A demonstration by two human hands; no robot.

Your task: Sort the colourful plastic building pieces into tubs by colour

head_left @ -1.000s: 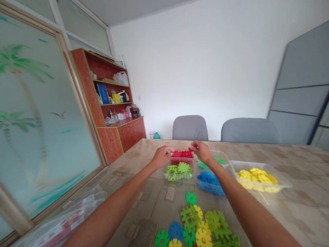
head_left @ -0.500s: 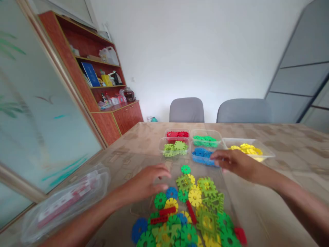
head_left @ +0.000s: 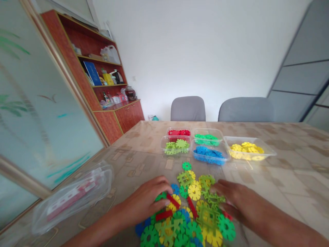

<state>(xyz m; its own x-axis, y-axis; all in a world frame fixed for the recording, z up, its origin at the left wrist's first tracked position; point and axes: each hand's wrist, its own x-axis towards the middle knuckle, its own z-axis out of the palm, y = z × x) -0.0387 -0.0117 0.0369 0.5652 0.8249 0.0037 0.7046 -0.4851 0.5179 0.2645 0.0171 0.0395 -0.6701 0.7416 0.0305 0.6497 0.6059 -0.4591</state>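
A heap of flat plastic notched pieces lies on the table: yellow discs (head_left: 194, 190), green discs (head_left: 226, 227), light green squares (head_left: 208, 216), blue discs and red strips (head_left: 192, 207). My left hand (head_left: 154, 193) is at the heap's left side, fingers curved and apart from the thumb, touching or just above a tilted red strip (head_left: 173, 201) and a green disc. At the right edge, my right hand (head_left: 228, 195) spreads its fingers and thumb beside light green pieces (head_left: 212, 198). A red piece (head_left: 227, 215) shows below its thumb. Both hands' fingertips are slightly blurred.
Beyond the heap stand clear tubs of red (head_left: 179, 132), light green (head_left: 177, 146), green (head_left: 207, 139), blue (head_left: 209, 154) and yellow pieces (head_left: 246, 150). Clear lids (head_left: 73, 199) lie at the left. Two grey chairs (head_left: 188, 109) stand behind the table.
My right hand has come back from the blue tub to the heap's right edge. My left hand has lowered toward the heap. A red strip near it is now turned, and the right-hand red piece sits closer in.
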